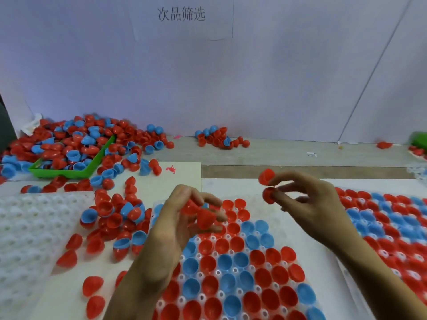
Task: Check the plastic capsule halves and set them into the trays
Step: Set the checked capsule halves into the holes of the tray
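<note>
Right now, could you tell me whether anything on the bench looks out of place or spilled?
Yes. The green bin at the back left is overfull, and halves have spilled around it. Some loose halves lie still nested together. A small pink scrap lies beside the bin.

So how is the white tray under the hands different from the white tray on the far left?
The white dimpled plastic tray under the hands is mostly filled with red and blue capsule halves; the white dimpled plastic tray at far left holds none. The first lies centred before the person, the second off to the side, beside loose halves. Both are white with rows of round pockets.
</note>
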